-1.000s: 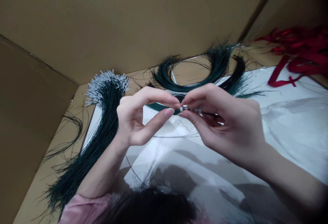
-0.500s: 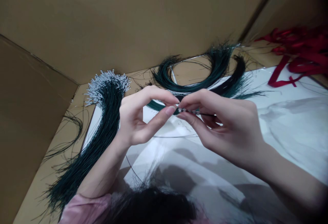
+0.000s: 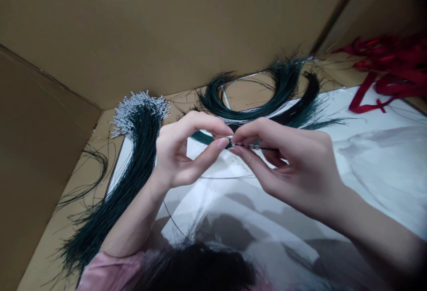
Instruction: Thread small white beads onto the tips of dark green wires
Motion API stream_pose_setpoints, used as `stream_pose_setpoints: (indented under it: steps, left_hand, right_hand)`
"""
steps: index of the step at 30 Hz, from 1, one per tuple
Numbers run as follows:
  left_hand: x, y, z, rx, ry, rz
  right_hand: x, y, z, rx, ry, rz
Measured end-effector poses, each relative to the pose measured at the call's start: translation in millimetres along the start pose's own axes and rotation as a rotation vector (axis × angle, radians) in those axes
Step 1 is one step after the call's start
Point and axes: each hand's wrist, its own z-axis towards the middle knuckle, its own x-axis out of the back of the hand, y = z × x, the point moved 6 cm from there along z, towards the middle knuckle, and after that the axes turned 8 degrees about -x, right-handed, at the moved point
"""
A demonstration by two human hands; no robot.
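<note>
Between my two hands is a thin dark wire strung with small white beads point(image 3: 251, 146). My right hand point(image 3: 293, 162) pinches it between thumb and forefinger, and the beaded part runs back toward the palm. My left hand point(image 3: 182, 153) is closed in a pinch at the wire's left end, its fingertips touching those of my right hand. Left of my forearm lies a thick bundle of dark green wires point(image 3: 133, 171), topped with a cluster of tiny white beads point(image 3: 140, 109). Just behind my hands curve loose dark green wires point(image 3: 247, 112).
Tall cardboard walls point(image 3: 187, 29) enclose the back and left. Red ribbon point(image 3: 396, 73) is heaped at the far right. Clear plastic sheeting point(image 3: 387, 162) lies on the white surface at the right. A few stray wires point(image 3: 100, 166) curl at the left. Dark hair point(image 3: 196, 269) hangs into view below.
My right thumb and forefinger have shifted slightly along the beaded wire. My left hand keeps its pinch almost unmoved, and the surroundings are the same.
</note>
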Motion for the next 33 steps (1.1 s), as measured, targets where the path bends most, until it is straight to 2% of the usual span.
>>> stream_pose_setpoints:
  steps: [11, 19, 33]
  left_hand:
    - [6.0, -5.2, -3.9, 0.056, 0.004, -0.046]
    - [2.5, -6.6, -4.6, 0.082, -0.071, -0.002]
    - [-1.5, -0.7, -2.5, 0.08, -0.081, -0.026]
  right_hand:
    - [1.1, -1.6, 1.1, -0.002, 0.012, 0.012]
    - [1.4, -2.0, 1.1, 0.008, 0.021, 0.025]
    - [0.9, -1.3, 0.4, 0.011, 0.011, 0.03]
